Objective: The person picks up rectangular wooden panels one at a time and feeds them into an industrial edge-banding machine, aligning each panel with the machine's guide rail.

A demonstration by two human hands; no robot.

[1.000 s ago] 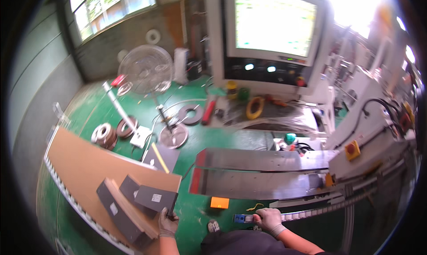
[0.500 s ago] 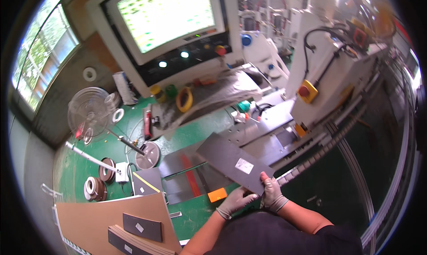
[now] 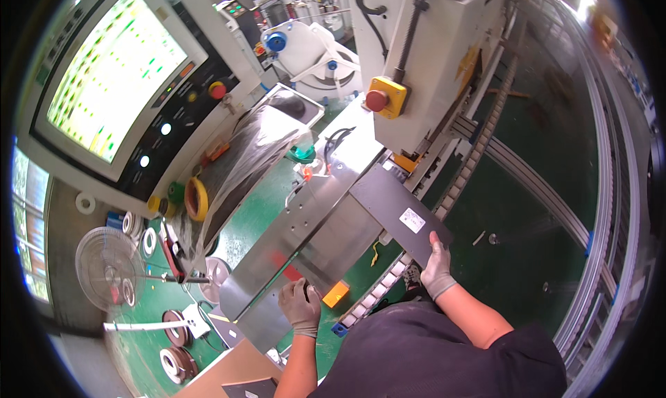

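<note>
A dark grey rectangular panel (image 3: pixel 388 200) with a white label is held at its near end by my right hand (image 3: pixel 437 269), gloved, thumb on top and fingers underneath. Its far end lies over the metal work surface (image 3: pixel 333 242) beside the white machine. My left hand (image 3: pixel 300 308), also gloved, is apart from the panel, above the near left part of that surface. Its fingers are loosely bent and nothing shows in them. Close to it are a red strip (image 3: pixel 284 265) and an orange block (image 3: pixel 336 294) on the surface's edge.
The white machine (image 3: pixel 423 72) carries a red stop button on a yellow box (image 3: pixel 386 98). A control screen (image 3: pixel 114 75) stands at left, with tape rolls (image 3: pixel 196 199) below it. A fan (image 3: pixel 107 266) and brown edge-band coils (image 3: pixel 178 365) are on the left. A chain conveyor (image 3: pixel 461 176) runs alongside.
My left hand has let go of the panel and moved left. My right hand has carried the panel onto the metal surface by the machine. The view has turned to the right.
</note>
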